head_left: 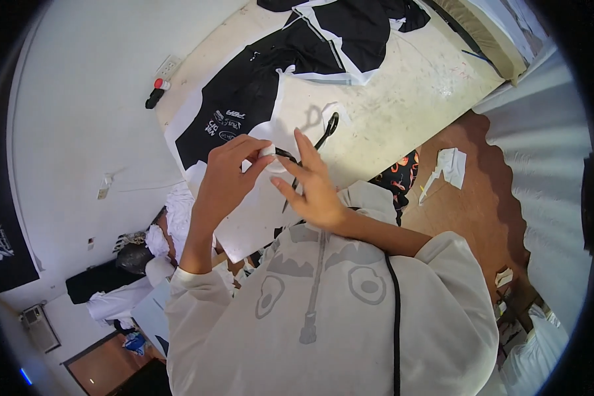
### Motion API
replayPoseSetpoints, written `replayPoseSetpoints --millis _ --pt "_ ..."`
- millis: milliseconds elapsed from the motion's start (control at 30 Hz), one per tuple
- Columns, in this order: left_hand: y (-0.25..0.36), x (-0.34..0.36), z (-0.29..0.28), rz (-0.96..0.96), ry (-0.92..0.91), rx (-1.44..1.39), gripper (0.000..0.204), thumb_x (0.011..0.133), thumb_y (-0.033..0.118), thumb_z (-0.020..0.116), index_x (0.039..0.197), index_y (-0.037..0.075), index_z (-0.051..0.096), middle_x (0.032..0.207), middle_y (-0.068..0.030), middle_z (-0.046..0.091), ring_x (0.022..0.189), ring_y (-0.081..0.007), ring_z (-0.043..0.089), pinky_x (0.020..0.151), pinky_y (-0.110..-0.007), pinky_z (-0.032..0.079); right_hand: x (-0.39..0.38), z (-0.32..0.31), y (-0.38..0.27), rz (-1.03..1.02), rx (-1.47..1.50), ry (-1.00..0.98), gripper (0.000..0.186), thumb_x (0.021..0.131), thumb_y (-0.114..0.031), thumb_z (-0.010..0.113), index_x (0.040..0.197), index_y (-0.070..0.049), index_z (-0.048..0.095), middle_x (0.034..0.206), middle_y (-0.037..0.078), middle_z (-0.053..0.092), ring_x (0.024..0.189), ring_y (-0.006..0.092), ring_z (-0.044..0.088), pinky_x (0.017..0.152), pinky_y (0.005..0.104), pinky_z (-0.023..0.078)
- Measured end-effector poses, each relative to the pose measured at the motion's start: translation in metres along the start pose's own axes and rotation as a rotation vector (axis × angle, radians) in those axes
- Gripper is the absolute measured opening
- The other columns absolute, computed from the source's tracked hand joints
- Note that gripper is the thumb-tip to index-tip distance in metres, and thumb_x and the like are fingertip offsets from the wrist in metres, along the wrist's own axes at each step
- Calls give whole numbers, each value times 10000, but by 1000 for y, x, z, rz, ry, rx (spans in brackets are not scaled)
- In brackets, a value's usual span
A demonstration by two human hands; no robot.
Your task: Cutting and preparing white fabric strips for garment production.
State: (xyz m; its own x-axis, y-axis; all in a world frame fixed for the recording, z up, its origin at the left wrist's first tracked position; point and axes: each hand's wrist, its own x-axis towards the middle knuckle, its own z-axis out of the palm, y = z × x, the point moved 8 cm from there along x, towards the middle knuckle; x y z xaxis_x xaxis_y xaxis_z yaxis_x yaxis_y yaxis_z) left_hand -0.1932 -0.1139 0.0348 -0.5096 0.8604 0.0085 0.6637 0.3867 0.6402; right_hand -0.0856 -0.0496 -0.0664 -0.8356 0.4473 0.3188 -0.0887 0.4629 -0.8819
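My left hand (228, 175) is closed at the fingertips on a small white item (266, 151), with a short black piece (283, 153) beside it. My right hand (313, 188) has its fingers spread, the index finger at or very near the black piece; whether it touches cannot be told. A pair of black-handled scissors (330, 129) lies on the pale table (429, 92), partly hidden under my right hand. Beyond my hands are black fabric pieces with white lettering (211, 115) on white backing, and a black-and-white garment piece (350, 39) farther back.
A red-topped item (162, 84) is by the wall socket (168, 66). White cloth piles (178, 221) lie left below the table. Printed dark fabric (400, 175) hangs at the right edge, near white scraps (450, 168) on the floor. A pale curtain (544, 165) hangs right.
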Motion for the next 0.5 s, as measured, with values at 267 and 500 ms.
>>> replayPoseSetpoints --millis 267,500 --pt "2 3 3 -4 79 3 222 837 23 773 1048 -19 723 850 -99 681 698 -167 670 630 -263 529 -3 21 35 187 294 38 332 971 -282 655 1240 -92 697 1598 288 277 1482 454 274 1166 496 265" --pt "-12 -1 -1 -51 103 -69 221 827 5 778 1040 -22 723 847 -97 684 715 -153 680 669 -255 547 7 7 35 313 744 -90 206 1012 -203 623 950 -28 711 1461 84 505 1207 121 526 1048 315 388"
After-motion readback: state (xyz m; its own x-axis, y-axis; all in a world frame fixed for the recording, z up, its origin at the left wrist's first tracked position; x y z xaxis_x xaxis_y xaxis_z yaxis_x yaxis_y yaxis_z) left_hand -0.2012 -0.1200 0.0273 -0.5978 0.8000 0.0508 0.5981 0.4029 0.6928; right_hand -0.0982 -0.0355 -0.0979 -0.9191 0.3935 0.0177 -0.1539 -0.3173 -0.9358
